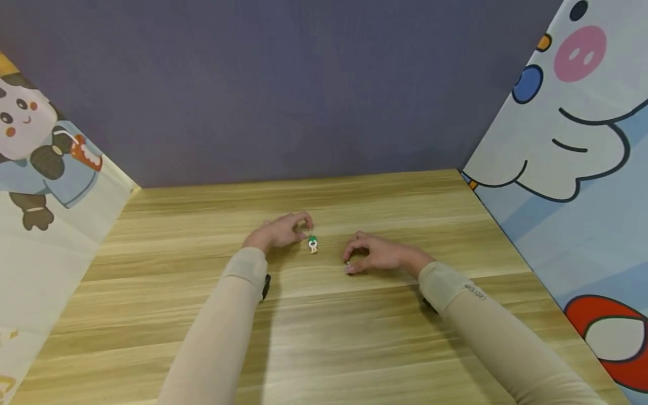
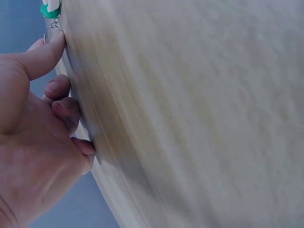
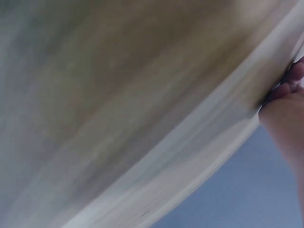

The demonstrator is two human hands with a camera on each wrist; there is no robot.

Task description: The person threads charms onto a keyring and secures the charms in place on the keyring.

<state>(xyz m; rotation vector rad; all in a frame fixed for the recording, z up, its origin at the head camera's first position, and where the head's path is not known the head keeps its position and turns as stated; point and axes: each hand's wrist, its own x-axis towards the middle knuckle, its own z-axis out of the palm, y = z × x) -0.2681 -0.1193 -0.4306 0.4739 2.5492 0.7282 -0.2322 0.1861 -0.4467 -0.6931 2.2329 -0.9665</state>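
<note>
My left hand (image 1: 283, 231) pinches the metal ring (image 2: 46, 35) of a keychain (image 1: 313, 244) between thumb and forefinger. From the ring, a small charm with a green top and a white body lies toward the right, at the wooden table. In the left wrist view only the charm's green and white part (image 2: 49, 11) shows, at the top edge. To the right, my right hand (image 1: 381, 253) is low over the table, its thumb and forefinger closed around a tiny silvery piece (image 1: 347, 263), too small to make out. The right wrist view hides that piece.
The light wood-grain table (image 1: 324, 343) extends around both hands. A dark grey-blue panel (image 1: 304, 90) rises at its back edge. Side walls with cartoon prints (image 1: 579, 53) stand left and right.
</note>
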